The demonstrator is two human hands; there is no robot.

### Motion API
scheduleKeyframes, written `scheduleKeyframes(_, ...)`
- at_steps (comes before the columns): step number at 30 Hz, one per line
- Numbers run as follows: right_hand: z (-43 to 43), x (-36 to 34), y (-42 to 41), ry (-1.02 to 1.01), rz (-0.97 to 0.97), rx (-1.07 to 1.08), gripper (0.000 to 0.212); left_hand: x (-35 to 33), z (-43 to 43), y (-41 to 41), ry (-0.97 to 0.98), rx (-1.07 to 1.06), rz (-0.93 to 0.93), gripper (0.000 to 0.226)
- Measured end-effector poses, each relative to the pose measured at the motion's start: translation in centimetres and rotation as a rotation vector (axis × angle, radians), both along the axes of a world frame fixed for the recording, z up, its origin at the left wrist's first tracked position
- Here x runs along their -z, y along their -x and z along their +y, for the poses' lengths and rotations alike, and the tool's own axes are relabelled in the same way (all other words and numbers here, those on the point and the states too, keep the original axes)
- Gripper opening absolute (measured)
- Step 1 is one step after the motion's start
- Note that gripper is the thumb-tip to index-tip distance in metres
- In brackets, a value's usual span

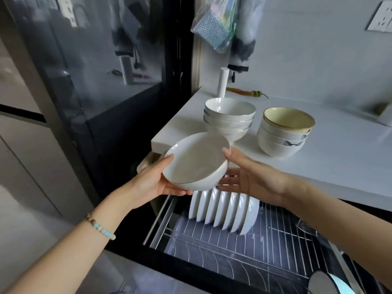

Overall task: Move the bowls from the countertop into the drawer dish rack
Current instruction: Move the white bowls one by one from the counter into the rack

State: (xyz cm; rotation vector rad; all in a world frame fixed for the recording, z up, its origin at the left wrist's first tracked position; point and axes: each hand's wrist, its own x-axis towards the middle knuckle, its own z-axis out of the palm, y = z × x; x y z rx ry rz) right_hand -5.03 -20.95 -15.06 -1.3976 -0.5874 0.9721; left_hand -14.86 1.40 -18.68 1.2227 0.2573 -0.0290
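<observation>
At centre left of the frame, the left hand (157, 179) grips a white bowl (197, 162), thumb on its rim and fingers (178, 191) curled beneath. It is held above upright plates (224, 211) in the drawer dish rack (265, 240). The right hand (252, 177) has straight fingers, its thumb touching the rim. Farther right, a white stack (229, 117) and a yellow-lined stack (284, 132) stand on the surface (328, 166).

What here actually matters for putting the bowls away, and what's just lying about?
For the job: held bowl, left hand, right hand, white bowl stack, yellow-topped bowl stack, countertop, drawer rack.
Lying about: plates, chili peppers, hanging bag, wall socket.
</observation>
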Motion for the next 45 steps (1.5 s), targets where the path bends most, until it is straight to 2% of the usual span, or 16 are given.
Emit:
scheduleKeyframes(2, -0.1, 1.6, 0.6, 0.069, 0.055, 0.016, 0.045, 1.6, 0.6, 0.3, -0.109, 0.126, 0.109, 0.035)
scheduleKeyframes(4, 0.0, 3.4, 1.3, 0.154, 0.108, 0.047, 0.043, 3.1, 1.4, 0.3, -0.221, 0.256, 0.241, 0.044)
scheduleKeyframes(8, 0.5, 6.9, 2.1, 0.365, 0.109, 0.031, 0.049, 5.5, 3.0, -0.6, -0.298, 0.528, 0.48, 0.077)
scheduleKeyframes(10, 0.8, 8.3, 2.1, 0.445, 0.116, 0.026, 0.046, 6.3, 3.6, -1.1, -0.355, 0.629, 0.548, 0.085)
scheduleKeyframes(12, 1.0, 9.8, 2.0, 0.517, 0.109, 0.023, 0.055, 7.0, 4.0, -1.6, -0.449, 0.666, 0.562, 0.086)
scheduleKeyframes(16, 2.0, 12.9, 1.8, 0.671, 0.076, 0.01, 0.084, 8.3, 4.3, -2.1, -0.652, 0.607, 0.491, 0.088)
scheduleKeyframes(19, 2.8, 14.6, 1.6, 0.719, 0.075, 0.006, 0.088, 9.5, 4.1, -2.1, -0.676, 0.538, 0.45, 0.077)
scheduleKeyframes(23, 3.8, 16.2, 1.3, 0.761, 0.094, 0.018, 0.09, 10.1, 4.0, -1.9, -0.696, 0.513, 0.419, 0.08)
scheduleKeyframes(25, 4.3, 16.7, 1.5, 0.801, 0.078, 0.006, 0.094, 10.3, 4.0, -2.0, -0.694, 0.498, 0.422, 0.073)
scheduleKeyframes(32, 5.9, 17.7, 2.2, 0.876, 0.058, -0.018, 0.078, 10.3, 4.4, -1.9, -0.682, 0.439, 0.416, 0.07)
scheduleKeyframes(36, 7.0, 17.9, 2.9, 0.881, 0.053, -0.02, 0.084, 10.2, 4.5, -1.8, -0.659, 0.429, 0.424, 0.077)
scheduleKeyframes(45, 9.1, 19.1, 4.3, 0.92, 0.046, -0.019, 0.082, 9.9, 4.6, -1.6, -0.638, 0.384, 0.428, 0.065)
